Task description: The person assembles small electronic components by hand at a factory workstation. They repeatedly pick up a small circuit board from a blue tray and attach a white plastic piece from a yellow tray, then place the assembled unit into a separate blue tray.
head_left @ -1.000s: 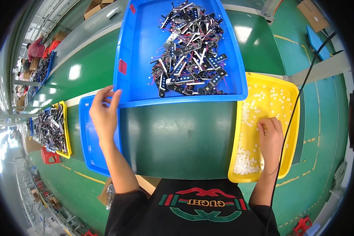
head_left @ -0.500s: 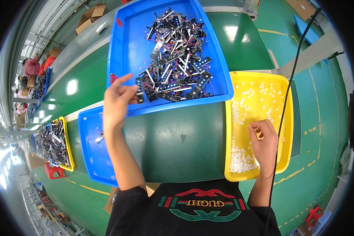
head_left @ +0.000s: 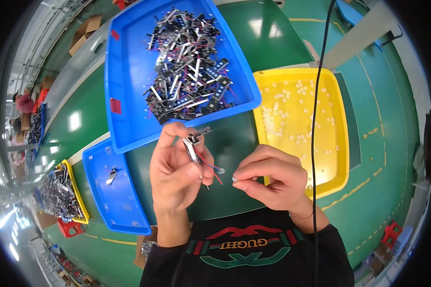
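My left hand [head_left: 170, 177] is closed on a small black-and-silver electronic module [head_left: 192, 146], with thin red, blue and dark wires [head_left: 213, 168] trailing from it toward the right. Facing it, my right hand [head_left: 275, 177] pinches a tiny white ring [head_left: 234, 179] between thumb and fingertips. A small gap separates the ring from the wire ends. Both hands are above the dark green tabletop [head_left: 225, 203], just in front of the big blue tray [head_left: 143, 138], where a heap of similar wired modules [head_left: 191, 62] lies.
On the right, a yellow tray [head_left: 337, 143] has many loose white rings scattered in it. A smaller blue tray [head_left: 124, 201] at left holds one silver piece [head_left: 111, 177]. Farther left stands a yellow bin of parts [head_left: 79, 191]. A black cable [head_left: 315, 119] hangs down across the view.
My left hand has come from the big blue tray toward me with a module. My right hand has left the yellow tray, moving left with a white ring. The view has shifted.
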`<state>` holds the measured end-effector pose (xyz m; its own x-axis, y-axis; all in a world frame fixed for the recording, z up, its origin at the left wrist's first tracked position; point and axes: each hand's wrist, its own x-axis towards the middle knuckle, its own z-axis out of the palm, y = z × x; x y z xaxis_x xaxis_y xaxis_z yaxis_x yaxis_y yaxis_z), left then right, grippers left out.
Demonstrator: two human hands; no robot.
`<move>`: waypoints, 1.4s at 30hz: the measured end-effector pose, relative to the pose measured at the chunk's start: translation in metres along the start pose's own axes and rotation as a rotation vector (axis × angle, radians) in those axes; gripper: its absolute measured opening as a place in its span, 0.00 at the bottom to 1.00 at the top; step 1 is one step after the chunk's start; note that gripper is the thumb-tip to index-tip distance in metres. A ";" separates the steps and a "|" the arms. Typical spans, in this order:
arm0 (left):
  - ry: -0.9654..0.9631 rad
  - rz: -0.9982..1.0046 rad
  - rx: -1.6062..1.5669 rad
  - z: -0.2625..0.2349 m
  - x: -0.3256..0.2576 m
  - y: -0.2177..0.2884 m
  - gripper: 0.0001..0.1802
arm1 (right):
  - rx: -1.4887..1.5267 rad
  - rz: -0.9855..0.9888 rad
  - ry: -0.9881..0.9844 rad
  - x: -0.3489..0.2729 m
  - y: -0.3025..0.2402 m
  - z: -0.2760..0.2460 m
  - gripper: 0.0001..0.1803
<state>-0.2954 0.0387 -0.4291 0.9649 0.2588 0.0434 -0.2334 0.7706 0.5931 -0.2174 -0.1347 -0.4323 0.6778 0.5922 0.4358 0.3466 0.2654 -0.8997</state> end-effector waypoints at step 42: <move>0.176 -0.141 0.590 -0.010 -0.038 0.011 0.20 | -0.152 0.211 -0.223 -0.009 0.011 -0.038 0.08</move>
<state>-0.3353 0.0429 -0.4323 0.9357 0.3089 -0.1706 0.0485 0.3665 0.9292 -0.1951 -0.1656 -0.4447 0.5925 0.7780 0.2087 0.3173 0.0127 -0.9482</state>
